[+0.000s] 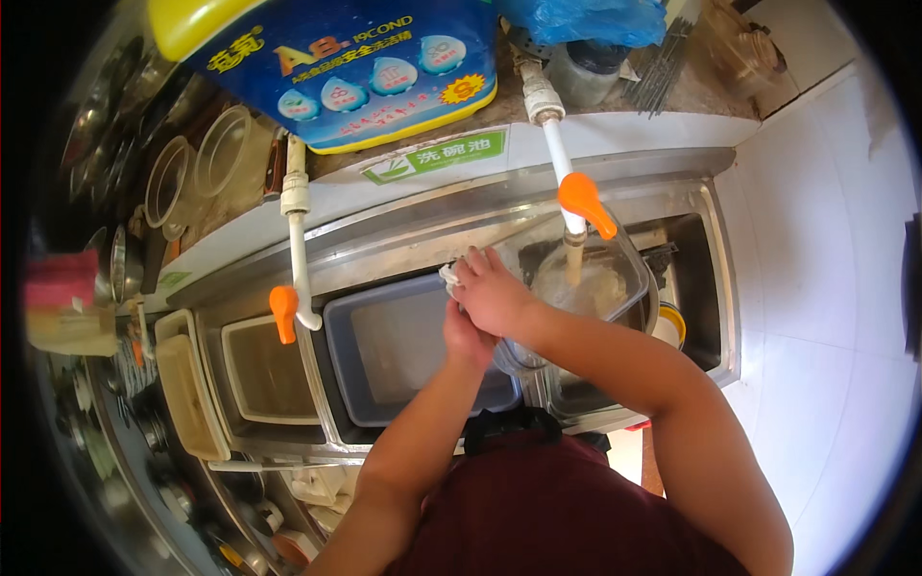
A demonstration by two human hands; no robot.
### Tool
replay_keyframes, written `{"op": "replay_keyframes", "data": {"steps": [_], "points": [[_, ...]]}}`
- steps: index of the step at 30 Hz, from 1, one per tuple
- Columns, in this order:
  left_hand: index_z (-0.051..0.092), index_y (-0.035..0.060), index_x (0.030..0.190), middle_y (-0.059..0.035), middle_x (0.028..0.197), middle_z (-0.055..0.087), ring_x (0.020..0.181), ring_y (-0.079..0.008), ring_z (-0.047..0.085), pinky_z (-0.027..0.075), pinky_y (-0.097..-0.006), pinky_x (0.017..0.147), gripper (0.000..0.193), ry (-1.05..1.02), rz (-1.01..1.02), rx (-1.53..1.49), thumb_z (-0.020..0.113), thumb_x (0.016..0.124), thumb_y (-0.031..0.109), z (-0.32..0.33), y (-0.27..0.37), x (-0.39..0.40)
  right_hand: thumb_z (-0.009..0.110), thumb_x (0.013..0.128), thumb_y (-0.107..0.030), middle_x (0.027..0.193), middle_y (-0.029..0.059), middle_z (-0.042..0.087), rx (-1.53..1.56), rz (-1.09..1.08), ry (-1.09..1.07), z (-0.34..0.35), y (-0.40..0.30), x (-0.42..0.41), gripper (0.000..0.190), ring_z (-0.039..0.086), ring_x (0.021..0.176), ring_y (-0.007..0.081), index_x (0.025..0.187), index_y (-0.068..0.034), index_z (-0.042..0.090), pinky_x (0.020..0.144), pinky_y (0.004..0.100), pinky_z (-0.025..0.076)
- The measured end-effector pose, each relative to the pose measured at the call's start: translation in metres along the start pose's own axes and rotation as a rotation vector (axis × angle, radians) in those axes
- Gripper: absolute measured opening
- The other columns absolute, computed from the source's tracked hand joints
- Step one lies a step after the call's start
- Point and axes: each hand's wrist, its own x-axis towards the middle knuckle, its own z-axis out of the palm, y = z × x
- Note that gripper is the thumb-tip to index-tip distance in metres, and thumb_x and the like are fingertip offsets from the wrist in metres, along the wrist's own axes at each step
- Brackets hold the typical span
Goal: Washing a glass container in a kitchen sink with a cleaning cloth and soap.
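My right hand (493,294) is over the middle sink, with a crumpled white piece, perhaps a cloth (449,275), showing at its fingertips. Just below it, my left hand (467,337) presses against the right one; its fingers are partly hidden, and I cannot tell how much of the white piece it holds. Under both hands sits a blue-grey plastic basin (360,403). A clear round container (520,358) shows beside my right wrist, partly covered by the forearm. To the right, a clear plastic tub (625,284) lies beneath a white tap (558,147) with an orange handle.
A second white tap (297,245) rises over the left side. A pale-rimmed basin (234,374) and a cream tray (189,389) stand farther left. Behind the sinks is a large blue detergent jug (389,86). A white-and-yellow container (671,325) sits in the right sink, near the tiled wall (807,302).
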Motion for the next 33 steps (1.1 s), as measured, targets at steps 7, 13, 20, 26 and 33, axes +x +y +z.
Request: {"op": "replay_keyframes", "data": {"steps": [7,13,20,26,33], "points": [[0.052,0.0062,0.080,-0.0070,0.070,0.054,0.062,-0.0228,0.051,0.046,-0.0362,0.062,0.054,-0.054,-0.159,0.144,0.033,0.095,0.054,-0.016,0.030,0.034,0.057,0.077,-0.017,0.129,0.0224,0.045,0.079,-0.010,-0.031,-0.054,-0.039,-0.076,0.023,0.029,0.124,0.0547,0.093,-0.003,0.065,0.095,0.0629,0.035],[0.049,0.0072,0.075,-0.0047,0.064,0.050,0.058,-0.0196,0.049,0.042,-0.0319,0.054,0.055,-0.016,-0.175,0.171,0.036,0.093,0.057,-0.005,0.046,0.037,0.058,0.080,-0.021,0.137,0.0186,0.040,0.238,-0.087,0.049,-0.038,0.040,-0.171,0.035,0.031,0.129,0.0473,0.113,-0.008,0.060,0.105,0.0556,0.029],[0.047,0.0086,0.089,-0.0028,0.071,0.048,0.060,-0.0197,0.044,0.038,-0.0322,0.059,0.053,-0.022,-0.141,0.314,0.031,0.093,0.059,0.004,0.036,0.025,0.054,0.087,-0.025,0.130,0.0227,0.044,0.190,0.579,0.059,-0.020,0.064,-0.131,0.046,0.039,0.119,0.0460,0.131,-0.012,0.047,0.104,0.0507,0.031],[0.048,0.0111,0.072,-0.0031,0.060,0.050,0.053,-0.0196,0.048,0.040,-0.0342,0.049,0.049,0.108,-0.084,0.300,0.038,0.094,0.054,-0.002,0.019,0.021,0.059,0.084,-0.028,0.112,0.0163,0.056,0.310,0.330,0.232,-0.015,0.034,-0.029,0.039,0.042,0.119,0.0386,0.122,-0.016,0.056,0.099,0.0434,0.037],[0.048,0.0126,0.071,-0.0033,0.061,0.049,0.052,-0.0197,0.048,0.039,-0.0355,0.050,0.043,0.137,0.008,0.347,0.046,0.093,0.050,-0.016,0.016,0.024,0.049,0.088,-0.027,0.106,0.0192,0.060,0.018,0.700,0.187,0.002,0.167,-0.086,0.036,0.055,0.099,0.0381,0.115,-0.004,0.055,0.090,0.0437,0.044]]}}
